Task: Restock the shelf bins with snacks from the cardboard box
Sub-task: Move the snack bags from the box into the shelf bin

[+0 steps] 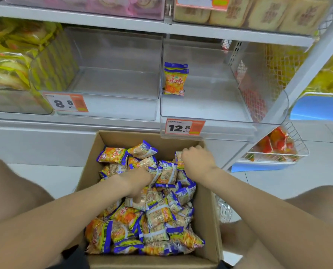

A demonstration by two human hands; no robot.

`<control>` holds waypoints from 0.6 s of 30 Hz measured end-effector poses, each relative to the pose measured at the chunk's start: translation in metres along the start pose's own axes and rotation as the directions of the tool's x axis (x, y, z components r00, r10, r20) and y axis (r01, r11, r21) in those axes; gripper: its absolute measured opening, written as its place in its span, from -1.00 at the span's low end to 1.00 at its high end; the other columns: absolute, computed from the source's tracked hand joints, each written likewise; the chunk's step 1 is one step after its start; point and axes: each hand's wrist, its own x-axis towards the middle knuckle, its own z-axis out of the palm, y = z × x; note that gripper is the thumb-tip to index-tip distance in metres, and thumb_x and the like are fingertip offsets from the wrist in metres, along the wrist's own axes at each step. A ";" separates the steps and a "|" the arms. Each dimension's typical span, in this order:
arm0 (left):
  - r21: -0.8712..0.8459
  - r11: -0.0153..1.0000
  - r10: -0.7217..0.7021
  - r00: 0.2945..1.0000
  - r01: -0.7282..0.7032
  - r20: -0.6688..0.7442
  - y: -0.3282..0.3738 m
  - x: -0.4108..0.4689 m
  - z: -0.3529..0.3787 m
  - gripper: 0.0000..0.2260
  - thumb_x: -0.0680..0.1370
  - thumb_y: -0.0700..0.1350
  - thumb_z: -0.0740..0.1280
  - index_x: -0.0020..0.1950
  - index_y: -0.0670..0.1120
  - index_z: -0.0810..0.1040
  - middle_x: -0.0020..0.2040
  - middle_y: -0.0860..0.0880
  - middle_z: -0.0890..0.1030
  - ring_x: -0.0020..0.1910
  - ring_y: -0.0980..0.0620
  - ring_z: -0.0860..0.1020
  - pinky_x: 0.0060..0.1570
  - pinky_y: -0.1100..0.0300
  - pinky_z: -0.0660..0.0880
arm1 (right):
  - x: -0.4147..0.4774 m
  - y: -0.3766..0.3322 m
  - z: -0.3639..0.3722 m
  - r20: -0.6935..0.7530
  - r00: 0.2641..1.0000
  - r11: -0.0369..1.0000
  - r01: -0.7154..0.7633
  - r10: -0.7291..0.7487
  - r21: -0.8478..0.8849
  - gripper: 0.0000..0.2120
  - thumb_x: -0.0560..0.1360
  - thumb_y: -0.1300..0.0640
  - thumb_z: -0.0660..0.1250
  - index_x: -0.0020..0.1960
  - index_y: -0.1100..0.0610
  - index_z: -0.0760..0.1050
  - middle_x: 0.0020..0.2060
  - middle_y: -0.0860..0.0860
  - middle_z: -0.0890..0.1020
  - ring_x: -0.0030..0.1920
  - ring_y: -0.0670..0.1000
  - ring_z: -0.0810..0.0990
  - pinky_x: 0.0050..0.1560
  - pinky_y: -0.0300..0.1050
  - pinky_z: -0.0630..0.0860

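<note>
Right, head view, and both hands are down in the cardboard box (pixel 206 210) at six o'clock. The right grip (pixel 197 160) sits at the box's one o'clock corner. Its fingers are curled tight over one of the snack packets (pixel 159 212), whose edge pokes out at nine o'clock of the knuckles. The left grip (pixel 140 183) is plunged into the middle of the heap with its fingers buried, so I cannot tell whether it has closed on anything.

My read: this is the grab before the lift. Best to take a modest bunch and squeeze lightly, since these puffed, slippery pillow bags could crush or slide. Clear the box wall before swinging up.

The target looks like the clear bin (pixel 210 113) at one o'clock, above the 12.8 price tag (pixel 182 127). A lone packet (pixel 175 80) stands upright there against the left wall.

The packets themselves are small and glossy, with orange fronts, blue crimped ends and pale printed backs. They lie jumbled every way and fill most of the box.
</note>
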 end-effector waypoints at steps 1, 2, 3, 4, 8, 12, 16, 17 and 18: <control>-0.011 1.000 0.005 1.000 -0.005 -0.007 -0.001 -0.001 -0.005 -0.48 0.50 0.01 0.59 0.36 -0.15 0.50 0.27 -0.15 0.57 0.14 -0.16 0.60 0.04 -0.05 0.59 | 0.005 0.001 0.010 0.008 1.000 1.000 0.018 -0.018 0.001 -0.70 0.51 0.26 0.37 0.22 0.14 0.44 0.11 0.14 0.62 0.13 0.19 0.60 -0.09 -0.01 0.38; -0.040 0.999 0.003 1.000 -0.004 -0.031 -0.003 -0.003 -0.011 -0.51 0.49 0.05 0.59 0.27 -0.15 0.52 0.17 -0.12 0.61 0.12 -0.15 0.60 0.00 -0.06 0.57 | 0.009 0.002 0.018 0.030 0.999 0.999 0.042 -0.043 0.021 -0.61 0.50 0.23 0.40 0.28 0.14 0.37 0.12 0.15 0.59 0.13 0.21 0.61 -0.11 0.00 0.39; -0.080 0.997 0.002 0.997 -0.008 -0.076 -0.005 -0.005 -0.017 -0.55 0.49 0.07 0.58 0.18 -0.14 0.49 0.08 -0.08 0.61 0.10 -0.15 0.59 -0.07 -0.02 0.50 | 0.012 0.003 0.024 0.053 0.997 0.997 0.061 -0.063 0.046 -0.54 0.50 0.20 0.44 0.32 0.12 0.33 0.12 0.15 0.56 0.11 0.21 0.61 -0.14 0.01 0.40; -0.133 0.991 -0.004 0.992 -0.014 -0.129 -0.009 -0.008 -0.022 -0.58 0.48 0.08 0.58 0.10 -0.09 0.44 0.00 -0.03 0.57 0.08 -0.15 0.56 -0.11 0.02 0.44 | 0.015 0.005 0.028 0.078 0.994 0.996 0.071 -0.075 0.048 -0.49 0.50 0.19 0.46 0.35 0.10 0.31 0.11 0.14 0.56 0.09 0.22 0.63 -0.18 0.01 0.42; -0.407 0.907 -0.004 0.966 -0.106 -0.260 -0.017 -0.019 -0.036 -0.61 0.51 0.08 0.56 0.12 0.03 0.40 0.06 0.03 0.48 -0.01 0.01 0.44 -0.05 0.05 0.42 | 0.022 0.010 0.032 0.039 0.992 0.993 0.120 -0.119 -0.022 -0.54 0.49 0.33 0.40 0.34 0.10 0.40 0.07 0.12 0.64 0.05 0.22 0.68 -0.24 0.00 0.44; -0.521 0.847 -0.032 0.969 -0.104 -0.247 -0.018 -0.035 -0.046 -0.65 0.56 0.00 0.53 0.21 0.08 0.42 0.11 0.02 0.47 -0.12 0.11 0.42 -0.16 0.13 0.39 | 0.018 0.007 0.010 0.027 0.991 0.950 0.119 -0.133 0.288 -0.74 0.59 0.15 0.32 0.27 0.07 0.41 -0.03 0.11 0.64 -0.03 0.22 0.66 -0.24 -0.01 0.49; -0.544 0.834 -0.057 0.967 -0.090 -0.247 -0.020 -0.056 -0.059 -0.63 0.60 -0.08 0.48 0.38 0.11 0.52 0.24 0.09 0.41 0.14 0.07 0.49 0.09 0.16 0.43 | -0.003 0.002 -0.026 0.031 0.984 0.766 0.115 -0.173 0.633 -0.72 0.59 0.26 0.23 0.23 0.00 0.51 -0.12 -0.04 0.64 -0.24 -0.16 0.60 -0.27 -0.24 0.42; -0.577 0.810 -0.067 0.958 -0.110 -0.278 -0.020 -0.062 -0.065 -0.65 0.59 -0.09 0.49 0.34 0.11 0.56 0.24 0.10 0.46 0.09 0.13 0.53 0.04 0.22 0.45 | -0.010 0.002 -0.034 0.039 0.983 0.726 0.104 -0.177 0.680 -0.73 0.61 0.26 0.21 0.22 -0.01 0.50 -0.17 -0.08 0.62 -0.33 -0.22 0.58 -0.33 -0.32 0.39; -0.618 0.773 -0.075 0.946 -0.145 -0.315 -0.018 -0.068 -0.069 -0.69 0.57 -0.12 0.50 0.28 0.12 0.61 0.20 0.12 0.54 -0.04 0.21 0.57 -0.07 0.27 0.48 | -0.018 0.001 -0.042 0.042 0.983 0.691 0.094 -0.177 0.717 -0.75 0.64 0.24 0.21 0.23 -0.01 0.47 -0.20 -0.10 0.62 -0.36 -0.25 0.58 -0.34 -0.34 0.42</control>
